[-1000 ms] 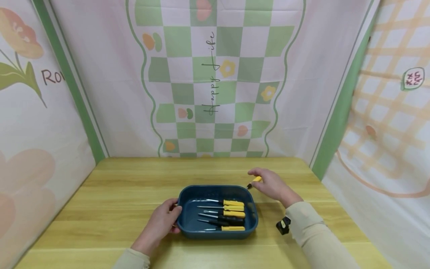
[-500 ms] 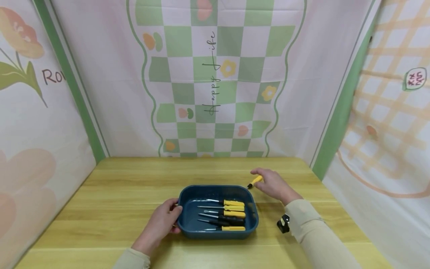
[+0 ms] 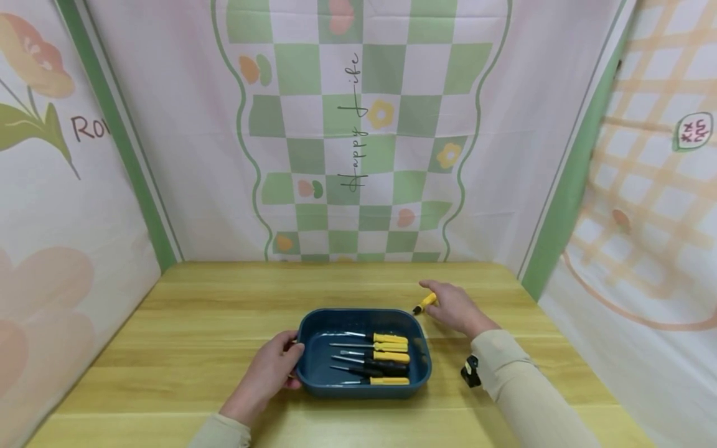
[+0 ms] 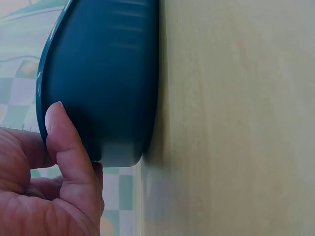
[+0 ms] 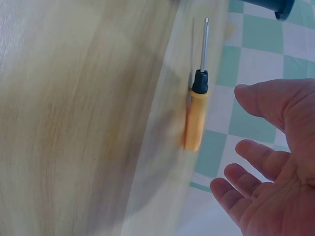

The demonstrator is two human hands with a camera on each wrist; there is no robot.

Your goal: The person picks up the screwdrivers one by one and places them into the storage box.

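My left hand (image 3: 271, 364) grips the left end of a dark blue plastic box (image 3: 364, 392), with fingers curled at its rim and outer wall; the left wrist view shows that wall (image 4: 108, 73) close up. Several screwdrivers lie side by side in the box, with yellow handles (image 3: 390, 357) or black ones (image 3: 392, 368). Beyond its far right corner, a yellow-handled screwdriver (image 5: 196, 120) with a black collar and metal shaft rests on the table. My right hand (image 3: 456, 308) hovers beside this screwdriver, fingers apart and holding nothing, as the right wrist view shows.
The wooden table (image 3: 213, 311) carries the box near its front middle. Printed curtains hang behind the table (image 3: 358, 155) and on both sides. A small black device (image 3: 470, 371) is at the right wrist, below the sleeve.
Over the last second my right hand has shifted slightly to the right and its fingers have moved a little off the loose screwdriver. The left hand and the box stay put.
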